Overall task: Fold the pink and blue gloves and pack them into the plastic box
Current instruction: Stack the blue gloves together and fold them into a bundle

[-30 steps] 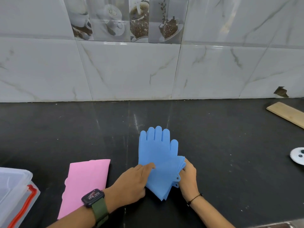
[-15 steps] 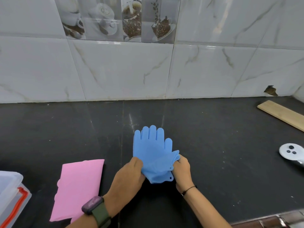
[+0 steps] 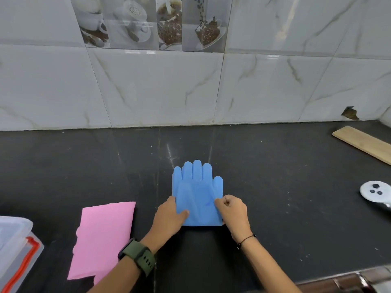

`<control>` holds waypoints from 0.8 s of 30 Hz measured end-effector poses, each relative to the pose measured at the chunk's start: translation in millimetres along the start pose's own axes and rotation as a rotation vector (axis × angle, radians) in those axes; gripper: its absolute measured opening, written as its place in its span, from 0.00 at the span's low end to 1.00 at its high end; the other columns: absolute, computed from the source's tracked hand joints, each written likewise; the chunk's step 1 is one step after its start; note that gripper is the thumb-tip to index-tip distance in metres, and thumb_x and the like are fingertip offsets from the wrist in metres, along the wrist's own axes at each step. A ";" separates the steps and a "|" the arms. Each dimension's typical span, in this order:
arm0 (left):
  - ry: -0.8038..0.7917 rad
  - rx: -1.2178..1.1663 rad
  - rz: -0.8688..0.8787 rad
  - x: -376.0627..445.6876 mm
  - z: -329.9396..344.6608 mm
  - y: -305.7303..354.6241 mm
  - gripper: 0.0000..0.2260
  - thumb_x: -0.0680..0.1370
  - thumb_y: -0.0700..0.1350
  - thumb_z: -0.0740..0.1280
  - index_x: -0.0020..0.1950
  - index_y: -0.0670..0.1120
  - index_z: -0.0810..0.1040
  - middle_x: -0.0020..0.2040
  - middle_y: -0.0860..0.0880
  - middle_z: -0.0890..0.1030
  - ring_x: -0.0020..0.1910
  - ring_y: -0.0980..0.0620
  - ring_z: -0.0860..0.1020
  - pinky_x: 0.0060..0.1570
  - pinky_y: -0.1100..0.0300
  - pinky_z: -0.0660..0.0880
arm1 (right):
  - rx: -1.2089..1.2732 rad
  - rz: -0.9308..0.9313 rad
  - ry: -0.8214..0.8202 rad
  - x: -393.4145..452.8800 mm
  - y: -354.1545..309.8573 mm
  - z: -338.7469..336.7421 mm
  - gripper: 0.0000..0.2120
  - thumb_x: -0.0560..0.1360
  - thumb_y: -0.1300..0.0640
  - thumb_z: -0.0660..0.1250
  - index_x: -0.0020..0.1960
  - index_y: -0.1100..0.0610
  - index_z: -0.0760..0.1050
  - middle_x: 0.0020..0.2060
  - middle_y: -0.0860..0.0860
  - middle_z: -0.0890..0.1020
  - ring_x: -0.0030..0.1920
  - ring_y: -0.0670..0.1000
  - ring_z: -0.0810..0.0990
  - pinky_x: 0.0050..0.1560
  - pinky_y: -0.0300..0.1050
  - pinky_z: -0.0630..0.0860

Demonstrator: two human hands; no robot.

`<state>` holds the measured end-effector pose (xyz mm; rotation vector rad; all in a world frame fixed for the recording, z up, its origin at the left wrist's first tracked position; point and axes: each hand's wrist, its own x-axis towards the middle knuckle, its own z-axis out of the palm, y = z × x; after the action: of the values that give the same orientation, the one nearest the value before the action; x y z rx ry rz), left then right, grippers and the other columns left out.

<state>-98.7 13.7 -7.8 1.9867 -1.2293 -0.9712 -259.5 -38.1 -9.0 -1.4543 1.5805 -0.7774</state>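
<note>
The blue gloves (image 3: pixel 196 191) lie folded on the black counter (image 3: pixel 275 176), cuff half laid over the palm, fingers pointing at the wall. My left hand (image 3: pixel 169 216) grips the fold's left edge, thumb on top. My right hand (image 3: pixel 231 210) pinches the right edge with curled fingers. The pink gloves (image 3: pixel 103 235) lie folded flat to the left, partly behind my left forearm. The clear plastic box (image 3: pixel 14 250) with a red seal sits at the lower left edge, cut off by the frame.
A wooden board (image 3: pixel 364 142) lies at the far right by the tiled wall (image 3: pixel 190 92). A white round device (image 3: pixel 375 191) with dark buttons rests at the right edge. The counter's front edge runs along the bottom right.
The cuff end of the blue gloves, raised and skewed before, has been brought up and now lies flat and square over the palm. Both hands moved forward with it.
</note>
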 end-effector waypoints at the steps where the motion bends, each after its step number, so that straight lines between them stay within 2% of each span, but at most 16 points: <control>1: 0.062 0.070 0.007 1.5 -0.4 -0.4 0.03 0.77 0.43 0.63 0.47 0.45 0.69 0.43 0.51 0.73 0.40 0.54 0.72 0.32 0.68 0.65 | -0.017 -0.007 0.022 -0.2 0.5 0.4 0.15 0.73 0.59 0.62 0.30 0.56 0.62 0.28 0.52 0.67 0.31 0.48 0.65 0.33 0.45 0.64; 3: 0.180 0.128 -0.026 5.8 -0.7 0.1 0.09 0.78 0.41 0.60 0.38 0.43 0.65 0.37 0.48 0.70 0.33 0.53 0.67 0.30 0.62 0.61 | -0.044 -0.025 0.070 -1.5 2.2 2.1 0.16 0.74 0.60 0.61 0.29 0.56 0.60 0.26 0.51 0.65 0.29 0.47 0.62 0.32 0.44 0.62; 5: 0.225 0.143 -0.055 8.3 0.3 1.0 0.15 0.78 0.41 0.57 0.32 0.44 0.60 0.32 0.48 0.65 0.30 0.53 0.63 0.29 0.61 0.58 | -0.054 -0.046 0.117 -3.4 4.6 3.9 0.17 0.74 0.62 0.60 0.28 0.56 0.59 0.26 0.50 0.63 0.28 0.46 0.60 0.30 0.41 0.60; 8: 0.248 0.209 -0.055 7.6 5.1 2.0 0.17 0.79 0.42 0.55 0.30 0.45 0.58 0.30 0.49 0.64 0.28 0.54 0.62 0.28 0.60 0.58 | -0.149 -0.087 0.143 -2.3 6.5 6.3 0.18 0.73 0.64 0.59 0.28 0.57 0.57 0.28 0.51 0.64 0.28 0.46 0.60 0.29 0.38 0.58; 11: 0.268 0.196 -0.073 8.2 5.2 3.0 0.16 0.78 0.42 0.55 0.30 0.45 0.58 0.29 0.49 0.63 0.28 0.53 0.62 0.28 0.59 0.57 | -0.272 -0.074 0.092 4.6 1.4 6.4 0.16 0.73 0.63 0.59 0.29 0.59 0.58 0.33 0.53 0.65 0.29 0.47 0.61 0.29 0.37 0.58; 13: 0.285 0.154 -0.093 8.7 5.6 1.6 0.16 0.77 0.42 0.56 0.30 0.45 0.57 0.28 0.49 0.61 0.27 0.53 0.60 0.28 0.58 0.56 | -0.314 -0.050 0.065 8.3 -1.0 5.5 0.18 0.73 0.62 0.59 0.28 0.59 0.56 0.31 0.52 0.64 0.27 0.47 0.60 0.28 0.36 0.57; 16: 0.250 0.180 -0.139 9.0 5.1 -1.4 0.17 0.77 0.43 0.56 0.29 0.45 0.58 0.30 0.49 0.62 0.28 0.53 0.61 0.28 0.60 0.58 | -0.344 -0.007 0.057 9.0 0.6 5.5 0.18 0.72 0.62 0.60 0.28 0.57 0.56 0.28 0.50 0.62 0.26 0.46 0.59 0.25 0.35 0.56; 19: 0.153 0.284 -0.189 12.7 0.4 1.6 0.15 0.76 0.43 0.56 0.30 0.45 0.61 0.33 0.48 0.65 0.30 0.51 0.67 0.30 0.60 0.63 | -0.387 0.038 0.065 6.5 -0.2 7.7 0.14 0.72 0.61 0.60 0.31 0.57 0.58 0.29 0.49 0.63 0.27 0.46 0.61 0.26 0.36 0.58; 21: 0.120 0.321 -0.203 14.7 -2.0 4.0 0.14 0.75 0.43 0.57 0.30 0.45 0.61 0.33 0.49 0.67 0.29 0.51 0.67 0.27 0.61 0.62 | -0.477 0.032 0.052 4.4 -1.4 8.7 0.15 0.73 0.61 0.59 0.31 0.57 0.58 0.31 0.49 0.63 0.27 0.46 0.62 0.26 0.37 0.59; 24: 0.098 0.285 -0.198 19.3 -4.4 2.6 0.16 0.75 0.49 0.59 0.30 0.46 0.60 0.31 0.50 0.68 0.27 0.52 0.69 0.27 0.61 0.65 | -0.554 0.010 0.048 3.8 0.0 7.3 0.17 0.75 0.60 0.58 0.29 0.57 0.58 0.32 0.49 0.61 0.27 0.47 0.62 0.27 0.38 0.59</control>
<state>-90.4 -4.5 -8.5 2.3867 -1.1866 -0.8137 -253.0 -41.1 -13.0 -1.8177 1.9348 -0.3783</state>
